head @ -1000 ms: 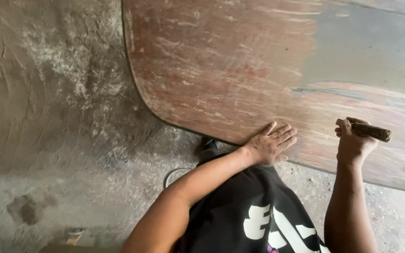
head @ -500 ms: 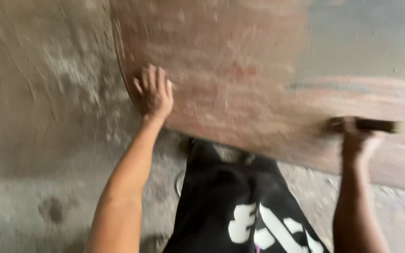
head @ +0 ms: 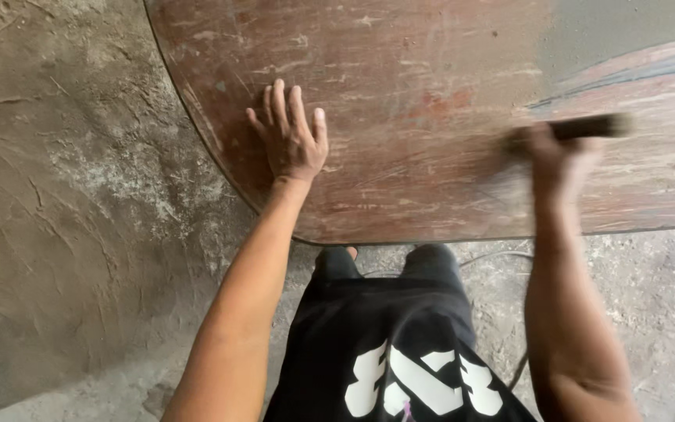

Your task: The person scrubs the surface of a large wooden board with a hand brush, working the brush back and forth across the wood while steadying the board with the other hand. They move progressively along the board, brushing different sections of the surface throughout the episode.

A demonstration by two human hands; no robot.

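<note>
My left hand (head: 291,141) lies flat, fingers spread, on the board (head: 431,94), a worn reddish-brown panel with a rounded corner that fills the top of the frame. It grips nothing; it only presses down near the curved edge at centre left. My right hand (head: 556,160), at centre right, is clenched round a dark handle (head: 587,126) that sticks out to the right. The hand and the tool are blurred, so I cannot tell what kind of head the tool has or whether it touches the wood.

To do this well, I judge that the flat palm should bear down firmly so the board does not slide, and stay well apart from the tool's path. Strokes ought to run along the surface with even pressure, and the wrist kept loose.

The concrete floor (head: 80,219) shows at left and along the bottom, rough and stained. My dark shorts (head: 384,344) fill the lower middle. No container shows anywhere in view, so there are no contents to report.
</note>
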